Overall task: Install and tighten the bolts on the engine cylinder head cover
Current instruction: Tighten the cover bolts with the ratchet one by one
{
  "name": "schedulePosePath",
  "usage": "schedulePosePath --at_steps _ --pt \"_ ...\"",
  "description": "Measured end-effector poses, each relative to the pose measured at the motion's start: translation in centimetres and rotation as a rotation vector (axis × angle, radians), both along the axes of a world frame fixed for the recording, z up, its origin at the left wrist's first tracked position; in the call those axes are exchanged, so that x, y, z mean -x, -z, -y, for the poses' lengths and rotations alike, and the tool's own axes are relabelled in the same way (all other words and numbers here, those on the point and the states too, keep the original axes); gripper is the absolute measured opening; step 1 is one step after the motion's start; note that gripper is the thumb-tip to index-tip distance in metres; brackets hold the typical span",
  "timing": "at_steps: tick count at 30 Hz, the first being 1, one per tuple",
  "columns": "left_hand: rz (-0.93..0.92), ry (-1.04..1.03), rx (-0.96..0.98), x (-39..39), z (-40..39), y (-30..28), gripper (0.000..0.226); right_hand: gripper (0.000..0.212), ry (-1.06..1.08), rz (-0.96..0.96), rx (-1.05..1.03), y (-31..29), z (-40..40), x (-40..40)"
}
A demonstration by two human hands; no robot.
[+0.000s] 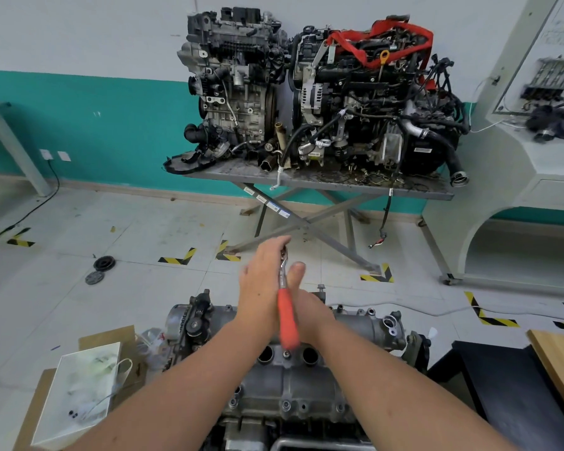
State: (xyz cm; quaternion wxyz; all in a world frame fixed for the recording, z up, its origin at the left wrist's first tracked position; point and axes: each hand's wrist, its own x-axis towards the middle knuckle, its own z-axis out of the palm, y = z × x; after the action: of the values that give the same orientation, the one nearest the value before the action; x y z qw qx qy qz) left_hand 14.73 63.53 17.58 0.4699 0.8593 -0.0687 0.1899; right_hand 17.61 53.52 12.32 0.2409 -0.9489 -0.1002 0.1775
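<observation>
The grey cylinder head cover [293, 388] sits on the engine at the bottom centre, with spark plug holes and small bolts [286, 405] along its near edge. One bolt [321, 288] stands up at its far edge. A ratchet wrench with an orange handle [288, 320] is held above the cover between both hands, its metal head pointing away from me. My left hand [261, 281] lies with straight fingers against the wrench's left side and head. My right hand [308, 304] holds the wrench from the right, thumb up beside the shank; its fingers are hidden.
A white bag [79, 395] lies on cardboard at the lower left. A dark bench [508, 385] and a wooden board [560, 362] are at the lower right. Two engines stand on a grey folding table [323, 183] ahead. Two round parts [100, 270] lie on the floor.
</observation>
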Motion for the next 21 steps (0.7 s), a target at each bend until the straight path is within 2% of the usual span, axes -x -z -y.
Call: schedulePosePath --at_steps 1,3,5,7,9,13,16,21 --pt "-0.061 0.051 0.252 0.1 0.2 0.2 0.049 0.028 0.0 -0.003 0.057 0.0 -0.1 0.0" --pt "-0.177 0.02 0.62 -0.1 0.8 0.2 0.048 0.028 0.007 -0.009 0.077 0.1 -0.1 -0.2" --pt "-0.316 0.011 0.84 -0.7 0.9 0.0 0.053 0.024 0.029 -0.012 0.078 0.1 -0.1 -0.2" --pt "-0.368 0.019 0.941 -0.9 0.6 -0.2 0.055 0.021 0.058 -0.018 0.042 0.3 0.0 -0.2" --pt "-0.405 0.015 0.97 -1.1 0.0 -0.7 0.047 0.021 0.078 -0.021 0.032 0.3 -0.1 -0.3" --pt "-0.458 0.163 0.798 -1.3 -0.8 -1.6 0.037 0.022 0.073 -0.014 0.031 0.3 0.0 -0.4" --pt "-0.483 0.245 0.774 -1.0 -1.8 -2.0 0.036 0.027 0.081 -0.004 0.048 0.3 -0.1 -0.2" --pt "-0.527 0.238 0.764 -1.0 -2.1 -2.9 0.031 0.02 0.086 -0.004 0.032 0.3 0.0 -0.1"
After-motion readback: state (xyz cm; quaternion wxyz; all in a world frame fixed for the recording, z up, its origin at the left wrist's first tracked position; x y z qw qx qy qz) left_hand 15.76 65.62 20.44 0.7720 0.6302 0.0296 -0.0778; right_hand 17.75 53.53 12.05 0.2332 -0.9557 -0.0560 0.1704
